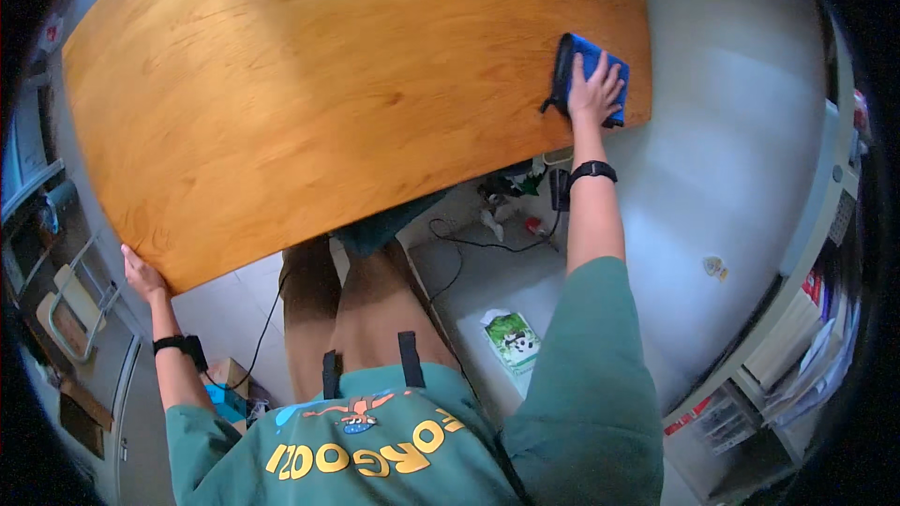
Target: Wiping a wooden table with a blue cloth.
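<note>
A wide orange-brown wooden tabletop (pixel 366 94) spans the upper part of the view. My left hand (pixel 145 275) grips its near left corner, partly hidden by the edge. Toward the right end, my right hand (pixel 593 89) lies flat with spread fingers on a blue, dark-edged piece that looks like a folded cloth (pixel 614 115). A small dark loop or tab sticks out from its left side. The cloth rests on the wood close to the right edge. Both wrists wear black bands, and a cable hangs from the left one.
Under the table edge lie a black cable (pixel 469 244) and assorted items. A green and white package (pixel 513 342) sits on a pale surface beside my legs. Shelves with papers (pixel 802 347) stand at right. A folding chair (pixel 75 309) and a cardboard box (pixel 228 377) are at left.
</note>
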`<state>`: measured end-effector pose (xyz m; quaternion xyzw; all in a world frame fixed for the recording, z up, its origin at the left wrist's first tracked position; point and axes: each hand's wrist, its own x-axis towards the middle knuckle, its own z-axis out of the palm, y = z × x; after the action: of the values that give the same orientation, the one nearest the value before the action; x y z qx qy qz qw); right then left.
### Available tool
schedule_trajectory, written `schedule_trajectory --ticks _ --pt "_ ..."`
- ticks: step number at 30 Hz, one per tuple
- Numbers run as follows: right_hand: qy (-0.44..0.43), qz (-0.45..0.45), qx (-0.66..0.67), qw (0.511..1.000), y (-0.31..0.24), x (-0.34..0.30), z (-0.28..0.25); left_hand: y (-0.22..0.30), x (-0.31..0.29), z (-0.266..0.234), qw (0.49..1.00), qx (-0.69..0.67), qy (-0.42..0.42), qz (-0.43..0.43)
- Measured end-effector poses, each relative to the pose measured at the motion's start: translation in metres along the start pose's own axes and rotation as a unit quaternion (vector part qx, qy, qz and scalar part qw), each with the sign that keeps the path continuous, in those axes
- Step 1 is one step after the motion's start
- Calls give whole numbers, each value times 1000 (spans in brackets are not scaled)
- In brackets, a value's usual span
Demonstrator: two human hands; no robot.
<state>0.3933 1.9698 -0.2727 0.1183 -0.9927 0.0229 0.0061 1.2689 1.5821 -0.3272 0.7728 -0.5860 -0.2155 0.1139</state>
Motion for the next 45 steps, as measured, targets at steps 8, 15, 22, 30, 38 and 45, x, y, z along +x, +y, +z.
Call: schedule_trajectory --ticks 8,15,22,30,38,45 --pt "-4 168 -2 986 59 78 -7 -17 7 -9 999 -35 1 16" --pt "10 184 -1 983 93 115 -8 -76 37 -20 984 143 5 110" --pt "15 37 -16 999 58 42 2 -12 -1 -10 999 -33 16 14" --pt "29 -269 0 963 -135 -23 2 -29 -5 -6 999 -36 29 20" --pt "46 -363 29 930 -303 108 27 -8 -19 -10 999 -32 18 15" --pt "14 -286 21 958 -381 147 21 15 -30 -6 999 -48 8 12"
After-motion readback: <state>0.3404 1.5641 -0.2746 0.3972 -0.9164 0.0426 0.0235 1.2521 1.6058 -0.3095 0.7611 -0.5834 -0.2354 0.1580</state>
